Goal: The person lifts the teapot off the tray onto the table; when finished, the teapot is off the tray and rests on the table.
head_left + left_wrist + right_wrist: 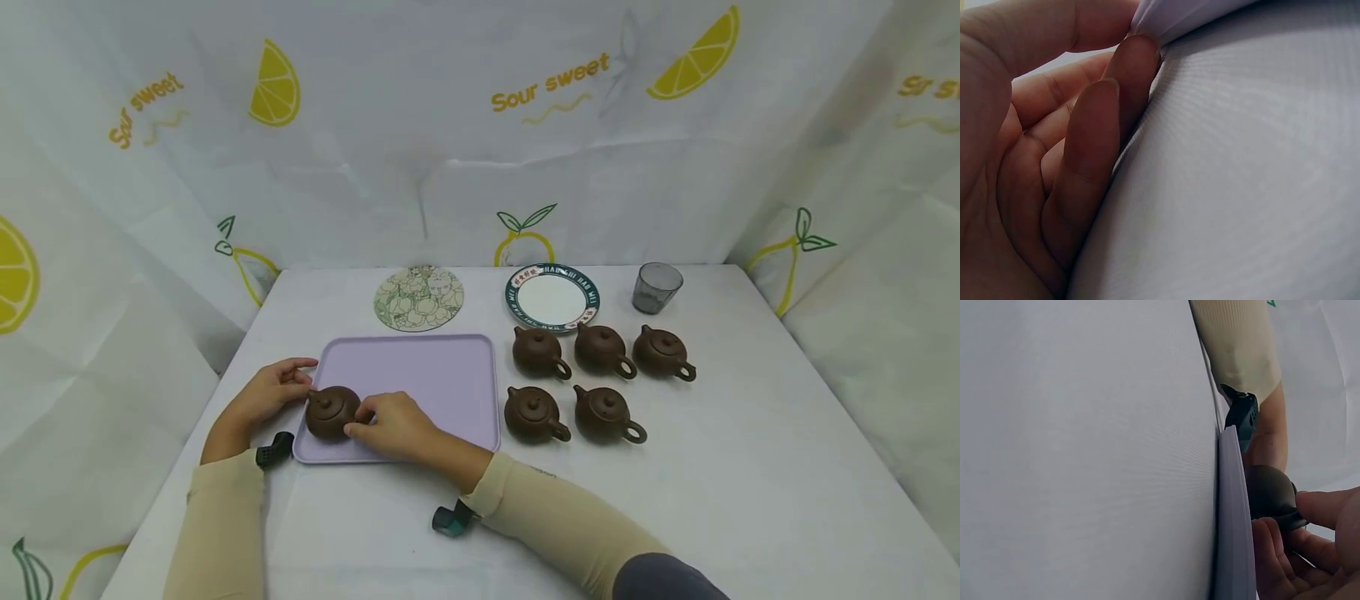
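Note:
A brown teapot (332, 414) sits at the left end of the lilac tray (420, 367), its spout towards the left hand. My right hand (397, 425) pinches that teapot's handle between thumb and fingers; the right wrist view shows the dark teapot (1269, 492) beside the fingers above the tray's side. At the tray's left edge, my left hand (266, 396) has its thumb and bent fingers at the rim. In the left wrist view, the thumb and a fingertip of the left hand (1054, 112) meet the tray's lilac edge (1179, 19).
Several more brown teapots (600, 350) stand in two rows right of the tray. Behind are a round patterned mat (420, 298), a plate with a dark green rim (553, 298) and a grey glass (657, 288). A printed curtain (420, 167) hangs behind the white table (750, 467).

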`<state>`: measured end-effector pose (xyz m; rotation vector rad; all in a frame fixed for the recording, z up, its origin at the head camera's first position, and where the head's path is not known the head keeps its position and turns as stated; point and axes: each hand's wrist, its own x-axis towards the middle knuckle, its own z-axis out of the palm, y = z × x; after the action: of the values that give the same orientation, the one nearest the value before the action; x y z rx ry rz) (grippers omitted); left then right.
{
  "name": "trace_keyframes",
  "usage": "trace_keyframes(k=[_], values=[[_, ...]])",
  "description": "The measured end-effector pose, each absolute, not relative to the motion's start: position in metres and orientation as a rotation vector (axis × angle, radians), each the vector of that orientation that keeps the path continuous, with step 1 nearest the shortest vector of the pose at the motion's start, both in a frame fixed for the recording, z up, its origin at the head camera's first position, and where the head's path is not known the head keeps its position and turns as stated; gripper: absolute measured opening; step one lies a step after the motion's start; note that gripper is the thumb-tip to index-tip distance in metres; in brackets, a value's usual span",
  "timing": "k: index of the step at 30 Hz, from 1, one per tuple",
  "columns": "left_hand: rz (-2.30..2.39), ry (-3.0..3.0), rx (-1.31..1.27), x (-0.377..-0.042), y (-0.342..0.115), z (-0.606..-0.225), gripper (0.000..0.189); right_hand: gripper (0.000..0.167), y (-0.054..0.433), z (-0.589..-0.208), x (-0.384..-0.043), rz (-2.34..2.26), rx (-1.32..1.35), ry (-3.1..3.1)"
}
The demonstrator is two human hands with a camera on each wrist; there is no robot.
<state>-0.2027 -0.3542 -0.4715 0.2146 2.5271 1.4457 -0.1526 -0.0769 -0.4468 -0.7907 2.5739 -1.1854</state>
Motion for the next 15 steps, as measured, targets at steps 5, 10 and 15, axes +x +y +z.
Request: trace_keyframes(k=[5, 10, 15], values=[[1.447, 2.52, 0.199, -0.204, -0.352, -0.469, 0.055, 0.012, -0.076, -0.446, -0.152, -1.223, -0.782, 2.583], [1.44, 2.519, 0.158, -0.204, -0.353, -0.47, 0.061, 0.012, -0.07, -0.446, -0.151, -1.289, -0.724, 2.589], [1.437, 2.525, 0.179, -0.203, -0.352, -0.469, 0.058, 0.011, -0.06, -0.444, -0.148, -1.36, -0.648, 2.55]])
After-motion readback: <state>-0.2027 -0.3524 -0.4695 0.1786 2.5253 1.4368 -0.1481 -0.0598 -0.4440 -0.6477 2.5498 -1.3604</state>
